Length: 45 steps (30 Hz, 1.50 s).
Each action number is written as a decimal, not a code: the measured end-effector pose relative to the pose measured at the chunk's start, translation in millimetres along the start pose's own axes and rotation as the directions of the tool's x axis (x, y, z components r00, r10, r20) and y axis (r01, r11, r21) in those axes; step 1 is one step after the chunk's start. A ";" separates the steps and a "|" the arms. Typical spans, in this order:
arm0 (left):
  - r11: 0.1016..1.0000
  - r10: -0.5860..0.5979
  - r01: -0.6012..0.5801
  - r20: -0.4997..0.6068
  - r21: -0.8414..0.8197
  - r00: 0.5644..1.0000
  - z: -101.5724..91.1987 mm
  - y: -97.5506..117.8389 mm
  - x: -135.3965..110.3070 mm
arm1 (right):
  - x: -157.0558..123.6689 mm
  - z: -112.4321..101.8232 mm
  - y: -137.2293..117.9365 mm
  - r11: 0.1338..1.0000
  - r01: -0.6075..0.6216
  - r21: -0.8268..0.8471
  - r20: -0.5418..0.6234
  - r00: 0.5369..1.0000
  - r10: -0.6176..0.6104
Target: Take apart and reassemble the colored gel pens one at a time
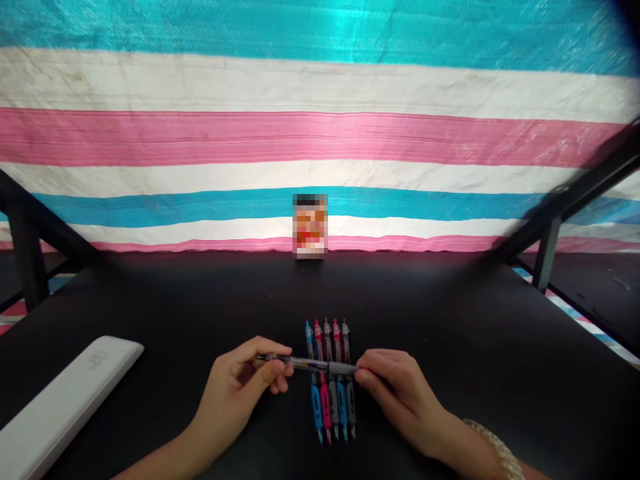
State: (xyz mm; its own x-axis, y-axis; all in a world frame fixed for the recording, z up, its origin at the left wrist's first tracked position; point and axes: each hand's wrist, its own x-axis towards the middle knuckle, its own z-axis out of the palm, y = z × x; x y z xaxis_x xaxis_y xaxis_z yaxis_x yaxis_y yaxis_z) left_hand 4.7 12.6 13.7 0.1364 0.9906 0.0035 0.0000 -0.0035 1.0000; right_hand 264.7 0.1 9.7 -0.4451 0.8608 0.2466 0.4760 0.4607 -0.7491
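Both hands are on one pen (310, 364), held crosswise just above the bench (450, 320). The left hand (245, 380) has its grip pinched on the clear end, and the right hand (400, 390) pinches the grey end. I'd say it's mid-handling, not laid down yet. Right under it sits a row (333, 400) of five pens, side by side. Any twist or pull calls for steady fingers so the row isn't knocked. There's a white case (65, 400) off to the left, a small box (310, 227) at the far edge and a striped tarp (320, 133) behind.

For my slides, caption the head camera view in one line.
Left hand and right hand hold one pen crosswise over a row of pens on a black table.
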 end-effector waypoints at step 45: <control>0.949 -0.102 0.083 -0.044 -0.305 0.994 -9.7 -3.3 13.8 | 1.7 -0.1 5.7 0.968 0.211 -0.138 -0.027 0.976 -0.216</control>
State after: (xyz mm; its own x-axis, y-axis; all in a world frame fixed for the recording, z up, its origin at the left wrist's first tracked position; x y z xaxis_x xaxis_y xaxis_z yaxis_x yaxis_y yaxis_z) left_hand -3.0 27.6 10.4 0.0916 0.9910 -0.0981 -0.2911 0.1209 0.9490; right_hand 266.8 4.2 5.9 -0.5168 0.7463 0.4195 0.4716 0.6572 -0.5880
